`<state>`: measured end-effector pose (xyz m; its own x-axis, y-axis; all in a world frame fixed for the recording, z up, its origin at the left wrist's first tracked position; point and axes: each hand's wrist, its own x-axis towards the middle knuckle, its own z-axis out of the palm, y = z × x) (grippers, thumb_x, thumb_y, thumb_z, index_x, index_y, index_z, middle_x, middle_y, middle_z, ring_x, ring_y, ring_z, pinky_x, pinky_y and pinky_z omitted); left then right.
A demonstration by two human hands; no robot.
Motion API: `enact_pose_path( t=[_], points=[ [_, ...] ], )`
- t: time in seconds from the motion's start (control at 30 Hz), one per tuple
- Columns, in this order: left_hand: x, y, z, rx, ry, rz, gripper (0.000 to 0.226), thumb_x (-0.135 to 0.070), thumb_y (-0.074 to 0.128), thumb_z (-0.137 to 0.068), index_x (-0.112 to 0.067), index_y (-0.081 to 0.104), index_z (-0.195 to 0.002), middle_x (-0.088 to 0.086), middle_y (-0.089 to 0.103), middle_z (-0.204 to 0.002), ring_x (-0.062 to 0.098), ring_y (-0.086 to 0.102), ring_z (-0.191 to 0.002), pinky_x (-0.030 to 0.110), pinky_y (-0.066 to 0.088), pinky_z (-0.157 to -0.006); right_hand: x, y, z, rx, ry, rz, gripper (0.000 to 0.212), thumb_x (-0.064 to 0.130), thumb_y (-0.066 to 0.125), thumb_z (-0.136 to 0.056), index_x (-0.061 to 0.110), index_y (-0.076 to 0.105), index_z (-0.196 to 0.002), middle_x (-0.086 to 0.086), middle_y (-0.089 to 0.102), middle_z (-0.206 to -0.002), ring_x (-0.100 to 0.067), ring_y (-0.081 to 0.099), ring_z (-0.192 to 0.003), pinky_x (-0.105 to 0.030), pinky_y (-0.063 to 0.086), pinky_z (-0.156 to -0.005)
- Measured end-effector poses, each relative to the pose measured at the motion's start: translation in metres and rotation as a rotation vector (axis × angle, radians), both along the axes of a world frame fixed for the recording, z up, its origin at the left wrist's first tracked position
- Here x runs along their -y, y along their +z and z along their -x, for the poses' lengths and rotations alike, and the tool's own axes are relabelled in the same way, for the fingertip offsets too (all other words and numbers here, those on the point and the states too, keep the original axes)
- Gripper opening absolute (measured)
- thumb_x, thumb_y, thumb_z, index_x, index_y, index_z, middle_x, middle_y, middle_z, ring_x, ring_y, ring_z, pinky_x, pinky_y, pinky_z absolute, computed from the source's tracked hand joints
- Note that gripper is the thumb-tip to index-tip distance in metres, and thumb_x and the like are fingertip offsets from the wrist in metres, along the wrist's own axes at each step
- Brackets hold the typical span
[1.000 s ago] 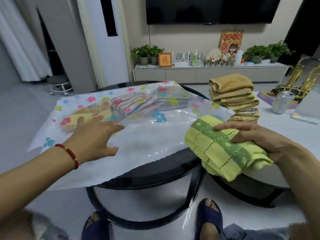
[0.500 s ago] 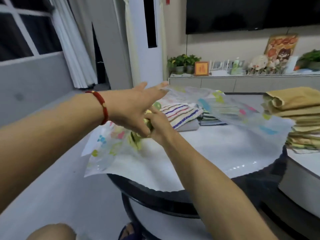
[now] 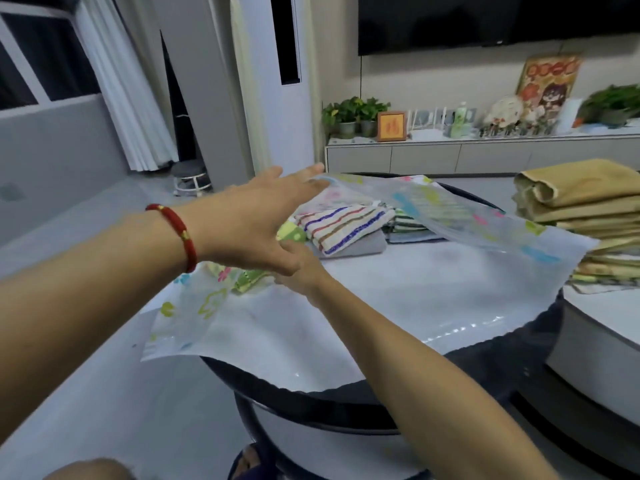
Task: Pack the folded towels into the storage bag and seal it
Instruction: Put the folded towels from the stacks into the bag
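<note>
The flower-printed clear storage bag [image 3: 398, 299] lies open on the round dark table [image 3: 346, 398]. My left hand [image 3: 256, 220], fingers straight, lifts the bag's top sheet at its left side. Under it my right hand [image 3: 301, 271] reaches into the bag and holds the yellow-green towel [image 3: 250, 279]; its fingers are mostly hidden by the left hand. Inside the bag sit a multicolour striped towel [image 3: 346, 226] on a grey one, and a green striped towel [image 3: 410, 225] further right. A stack of folded tan towels [image 3: 581, 209] waits at the right.
A white round table [image 3: 602, 327] stands beside the dark one on the right, under the towel stack. A TV cabinet [image 3: 485, 154] with plants and ornaments lines the far wall. My feet show below the table edge.
My right hand has carried the yellow-green towel from the table's right front into the bag's left side. My left hand rose from the bag's surface and lifted the top sheet. My view turned left.
</note>
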<state>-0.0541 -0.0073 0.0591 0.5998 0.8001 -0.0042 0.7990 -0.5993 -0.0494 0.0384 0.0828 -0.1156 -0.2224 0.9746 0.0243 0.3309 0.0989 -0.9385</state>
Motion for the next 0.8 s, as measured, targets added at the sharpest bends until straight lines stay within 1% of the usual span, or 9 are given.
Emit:
enact_pose_path(
  t=[0.07, 0.13, 0.23, 0.3, 0.43, 0.53, 0.63, 0.73, 0.8],
  points=[
    [0.002, -0.009, -0.01, -0.018, -0.026, -0.069, 0.094, -0.053, 0.069, -0.076, -0.035, 0.016, -0.152, -0.013, -0.008, -0.165, 0.023, 0.006, -0.152, 0.059, 0.024, -0.116, 0.029, 0.004, -0.04, 0.035, 0.022, 0.004, 0.019, 0.009, 0.059, -0.095, 0.018, 0.069, -0.107, -0.006, 0.07, -0.102, -0.025, 0.069, -0.093, -0.046, 0.064, -0.088],
    [0.003, -0.016, -0.025, -0.02, -0.037, -0.131, 0.086, -0.063, 0.062, -0.076, -0.036, 0.026, -0.149, -0.007, -0.005, -0.165, 0.026, 0.009, -0.15, 0.06, 0.03, -0.113, 0.065, 0.012, -0.088, 0.09, 0.085, 0.02, 0.021, 0.012, 0.059, -0.098, 0.016, 0.069, -0.116, -0.008, 0.074, -0.108, -0.026, 0.074, -0.097, -0.04, 0.065, -0.084],
    [0.001, -0.027, -0.053, -0.074, -0.052, -0.194, 0.086, -0.06, 0.065, -0.075, -0.044, 0.024, -0.149, -0.008, -0.006, -0.165, 0.03, 0.008, -0.149, 0.065, 0.03, -0.11, 0.114, 0.03, -0.17, 0.19, 0.19, 0.037, 0.021, 0.016, 0.063, -0.098, 0.016, 0.075, -0.115, -0.006, 0.08, -0.104, -0.022, 0.078, -0.09, -0.034, 0.064, -0.08],
    [-0.002, -0.035, -0.075, -0.115, -0.092, -0.237, 0.086, -0.059, 0.067, -0.075, -0.046, 0.025, -0.148, -0.009, -0.008, -0.165, 0.032, 0.004, -0.149, 0.068, 0.027, -0.11, 0.141, 0.046, -0.227, 0.218, 0.17, 0.049, 0.019, 0.016, 0.065, -0.097, 0.017, 0.078, -0.112, -0.005, 0.081, -0.1, -0.021, 0.078, -0.085, -0.033, 0.064, -0.077],
    [-0.01, -0.052, -0.12, -0.187, -0.193, -0.275, 0.078, -0.058, 0.066, -0.076, -0.045, 0.032, -0.146, -0.008, -0.008, -0.165, 0.036, 0.0, -0.15, 0.073, 0.022, -0.108, 0.153, 0.067, -0.33, 0.161, -0.212, -0.094, 0.019, 0.01, 0.062, -0.098, 0.009, 0.081, -0.1, -0.01, 0.08, -0.088, -0.021, 0.072, -0.071, -0.031, 0.057, -0.063],
    [-0.015, -0.069, -0.151, -0.253, -0.23, -0.232, 0.079, -0.057, 0.067, -0.078, -0.046, 0.03, -0.147, -0.008, -0.008, -0.165, 0.036, -0.005, -0.15, 0.076, 0.017, -0.109, 0.123, 0.068, -0.383, 0.323, -0.603, -0.241, 0.02, 0.01, 0.059, -0.098, 0.005, 0.077, -0.091, -0.015, 0.076, -0.083, -0.02, 0.064, -0.067, -0.031, 0.048, -0.06],
    [-0.024, -0.081, -0.171, -0.302, -0.246, -0.252, 0.08, -0.056, 0.066, -0.078, -0.046, 0.028, -0.148, -0.01, -0.007, -0.165, 0.036, -0.009, -0.15, 0.078, 0.014, -0.107, 0.08, 0.069, -0.421, 0.572, -0.87, -0.307, 0.022, 0.018, 0.059, -0.098, 0.007, 0.077, -0.104, -0.017, 0.076, -0.1, -0.028, 0.063, -0.085, -0.032, 0.04, -0.067],
    [-0.039, -0.076, -0.181, -0.269, -0.226, -0.237, 0.082, -0.059, 0.064, -0.079, -0.049, 0.022, -0.149, -0.014, -0.003, -0.165, 0.034, -0.006, -0.15, 0.077, 0.015, -0.108, 0.036, 0.073, -0.458, 0.691, -0.971, -0.201, 0.035, 0.03, 0.055, -0.104, 0.016, 0.065, -0.134, -0.023, 0.06, -0.137, -0.042, 0.053, -0.127, -0.044, 0.047, -0.096],
    [-0.052, -0.068, -0.184, -0.216, -0.197, -0.202, 0.083, -0.059, 0.062, -0.08, -0.051, 0.017, -0.15, -0.019, 0.001, -0.164, 0.029, -0.003, -0.151, 0.074, 0.016, -0.11, 0.009, 0.073, -0.48, 0.742, -0.997, -0.043, 0.047, 0.04, 0.05, -0.107, 0.022, 0.051, -0.149, -0.026, 0.047, -0.149, -0.046, 0.039, -0.14, -0.054, 0.039, -0.112]
  ],
)
